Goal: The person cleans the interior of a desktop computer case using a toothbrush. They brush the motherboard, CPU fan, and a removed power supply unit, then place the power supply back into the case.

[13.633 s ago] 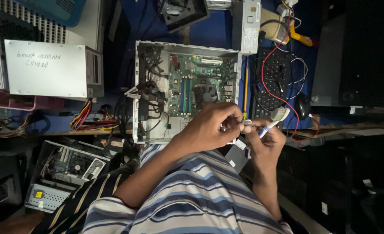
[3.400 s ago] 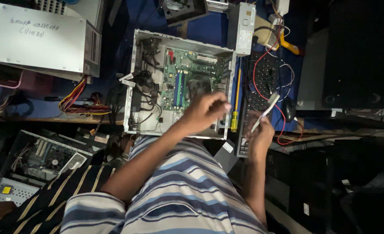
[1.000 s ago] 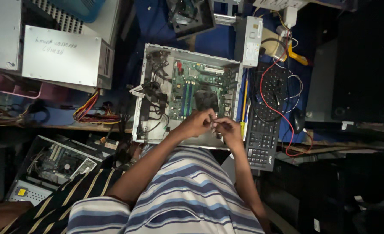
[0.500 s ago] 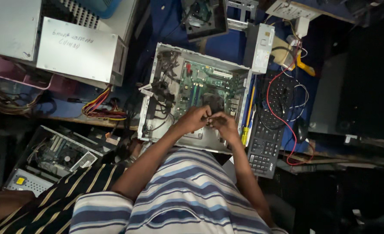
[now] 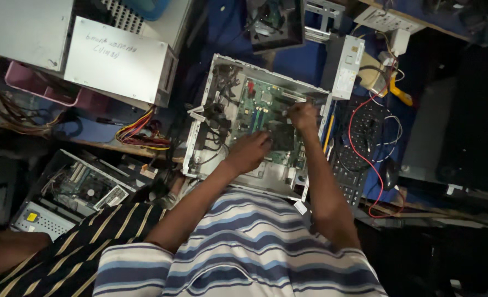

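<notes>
Cluttered tabletop is bearing an open computer case; left hand, grip loosely curled, is resting on its motherboard, and right hand, grip pinched, contents unclear, is working beyond it; reassembly looks unfinished.

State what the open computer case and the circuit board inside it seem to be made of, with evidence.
Computer case: probably bare sheet metal, with a dull silver-grey finish and thin folded edges.
Circuit board: looks like a rigid green laminate, matt, studded with small components; its exact material cannot be told.
</notes>
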